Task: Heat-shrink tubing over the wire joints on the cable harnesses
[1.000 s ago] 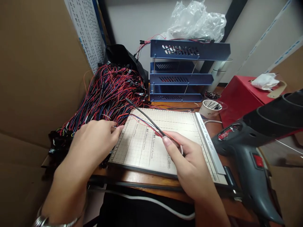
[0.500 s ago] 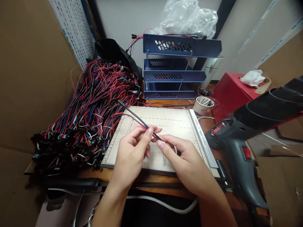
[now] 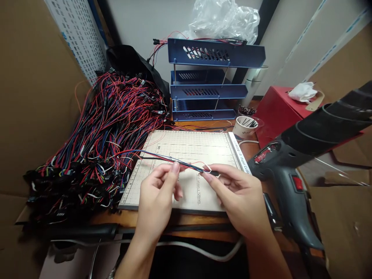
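Over the paper cutter (image 3: 188,143) I hold a wire harness (image 3: 190,166) of black, blue and red strands, lying nearly level between my hands. My left hand (image 3: 158,192) pinches its middle between thumb and fingers. At the right end, my right hand (image 3: 240,192) grips the harness near a dark piece (image 3: 214,173), mostly covered by the fingers. A white wire (image 3: 207,167) loops up beside that thumb. Blue and orange wires trail left from the harness toward a large heap of wire harnesses (image 3: 116,116).
A heat gun (image 3: 293,170) stands on the right, beside a red box (image 3: 276,112). Behind the cutter are a blue tiered rack (image 3: 209,92) and a paper cup (image 3: 245,126) holding thin black pieces. A white cable (image 3: 197,250) runs along the near side.
The harness has swung from a steep slant to nearly level. My hands have moved farther apart, and the whole view has shifted slightly.
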A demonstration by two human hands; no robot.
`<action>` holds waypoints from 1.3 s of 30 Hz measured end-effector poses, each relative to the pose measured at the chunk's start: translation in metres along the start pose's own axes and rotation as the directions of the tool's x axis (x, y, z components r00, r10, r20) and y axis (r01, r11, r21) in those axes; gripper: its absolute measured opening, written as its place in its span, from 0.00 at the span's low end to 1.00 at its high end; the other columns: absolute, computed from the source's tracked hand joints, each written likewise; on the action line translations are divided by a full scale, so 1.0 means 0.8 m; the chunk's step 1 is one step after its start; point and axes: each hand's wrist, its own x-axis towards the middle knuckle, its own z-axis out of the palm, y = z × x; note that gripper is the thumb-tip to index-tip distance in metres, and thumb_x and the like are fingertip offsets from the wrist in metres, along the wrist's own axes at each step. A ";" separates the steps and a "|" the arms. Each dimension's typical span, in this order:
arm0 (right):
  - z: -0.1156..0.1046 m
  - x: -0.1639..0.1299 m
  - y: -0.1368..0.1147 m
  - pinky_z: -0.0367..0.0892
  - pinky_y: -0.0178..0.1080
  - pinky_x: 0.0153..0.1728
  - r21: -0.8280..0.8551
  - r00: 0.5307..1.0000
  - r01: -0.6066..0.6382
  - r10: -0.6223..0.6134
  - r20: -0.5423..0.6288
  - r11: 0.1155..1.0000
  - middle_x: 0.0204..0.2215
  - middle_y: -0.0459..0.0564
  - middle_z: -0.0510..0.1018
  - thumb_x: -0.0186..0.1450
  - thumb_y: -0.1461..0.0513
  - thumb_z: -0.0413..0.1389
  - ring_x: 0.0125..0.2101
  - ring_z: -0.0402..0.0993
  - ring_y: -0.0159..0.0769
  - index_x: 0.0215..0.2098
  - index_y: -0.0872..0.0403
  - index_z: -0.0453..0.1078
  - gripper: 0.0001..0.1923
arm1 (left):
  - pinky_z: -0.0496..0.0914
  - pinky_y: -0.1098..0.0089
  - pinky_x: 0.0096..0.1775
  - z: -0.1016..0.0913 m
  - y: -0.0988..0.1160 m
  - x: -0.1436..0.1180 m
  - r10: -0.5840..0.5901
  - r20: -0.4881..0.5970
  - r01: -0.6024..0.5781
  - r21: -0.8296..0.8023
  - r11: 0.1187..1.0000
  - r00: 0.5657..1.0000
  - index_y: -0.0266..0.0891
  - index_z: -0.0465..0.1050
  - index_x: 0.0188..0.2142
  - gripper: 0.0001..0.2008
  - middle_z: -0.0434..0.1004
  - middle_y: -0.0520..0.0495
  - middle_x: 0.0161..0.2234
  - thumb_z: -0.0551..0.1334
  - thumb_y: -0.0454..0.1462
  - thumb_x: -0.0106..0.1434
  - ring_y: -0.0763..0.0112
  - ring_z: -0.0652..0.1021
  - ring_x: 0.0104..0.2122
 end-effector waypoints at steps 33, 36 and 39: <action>0.004 -0.007 0.035 0.65 0.29 0.25 0.052 0.979 0.184 -0.188 0.078 0.982 0.34 0.43 0.75 0.75 0.60 0.58 0.25 0.69 0.25 0.44 0.48 0.77 0.04 | 0.72 0.76 0.30 0.013 -0.001 0.011 0.033 0.230 -0.036 0.011 0.999 0.973 0.48 0.74 0.56 0.18 0.74 0.49 0.48 0.69 0.41 0.68 0.81 0.72 0.26; 0.003 -0.007 0.034 0.65 0.29 0.25 0.043 0.978 0.187 -0.190 0.091 0.981 0.32 0.42 0.73 0.76 0.61 0.57 0.25 0.69 0.25 0.44 0.49 0.75 0.04 | 0.66 0.78 0.27 0.011 -0.003 0.008 0.020 0.223 -0.027 0.027 0.999 0.975 0.44 0.77 0.50 0.12 0.72 0.52 0.38 0.69 0.40 0.67 0.81 0.70 0.26; 0.001 -0.006 0.034 0.65 0.30 0.26 0.037 0.969 0.216 -0.219 0.114 0.976 0.36 0.42 0.74 0.76 0.62 0.57 0.27 0.69 0.24 0.45 0.48 0.75 0.05 | 0.67 0.78 0.28 0.008 -0.004 0.004 0.029 0.224 -0.038 0.036 0.999 0.974 0.49 0.71 0.58 0.19 0.72 0.53 0.40 0.68 0.40 0.68 0.81 0.70 0.25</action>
